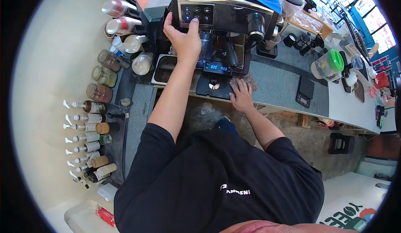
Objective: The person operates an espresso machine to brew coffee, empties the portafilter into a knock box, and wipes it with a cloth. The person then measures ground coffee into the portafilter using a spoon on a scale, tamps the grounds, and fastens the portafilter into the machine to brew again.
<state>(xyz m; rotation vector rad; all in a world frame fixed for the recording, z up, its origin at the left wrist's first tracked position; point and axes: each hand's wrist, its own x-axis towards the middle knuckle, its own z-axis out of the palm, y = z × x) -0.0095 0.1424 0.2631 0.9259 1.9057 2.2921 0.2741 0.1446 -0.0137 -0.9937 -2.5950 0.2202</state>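
Note:
My left hand (186,43) reaches up to the espresso machine (234,13). Its thumb tip lies at the lower buttons of the control panel (202,11), and a finger extends along the panel's left side; the hand holds nothing. Below, a dark portafilter (230,53) juts toward me, over a scale (217,68) with lit blue digits. A black mat (206,92) with a shiny metal tamper (214,84) sits at the counter's front edge. My right hand (242,95) lies flat with fingers spread, at that edge and against a crumpled brown cloth (246,82).
A metal bin (160,77) stands left of the machine. Jars (101,76) and pump bottles (95,107) line the left wall. To the right are a second scale (305,91), a green-lidded container (328,64) and a steam-side knob (255,26). A stool (341,143) stands on the floor.

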